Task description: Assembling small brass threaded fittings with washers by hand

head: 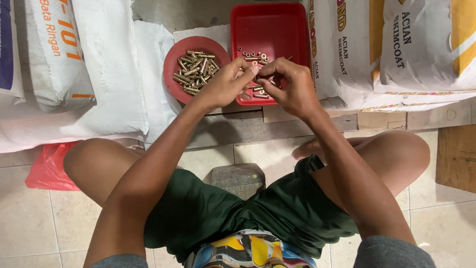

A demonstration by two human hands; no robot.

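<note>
My left hand point(227, 82) and my right hand point(290, 87) meet fingertip to fingertip over the near edge of a red rectangular tray point(270, 30). Between the fingers is a small brass-coloured metal piece point(256, 74), mostly hidden, so which hand grips it is unclear. Several small bolts and nuts point(254, 55) lie loose in the tray. Left of it, a round red bowl point(173, 57) holds a heap of several brass-coloured bolts point(195, 70).
White woven sacks point(89, 64) lie at the left and others point(396, 49) at the right. A red plastic bag point(47, 168) lies on the tiled floor by my left knee. A wooden board point(456, 159) is at the right. A grey block point(238, 178) sits between my legs.
</note>
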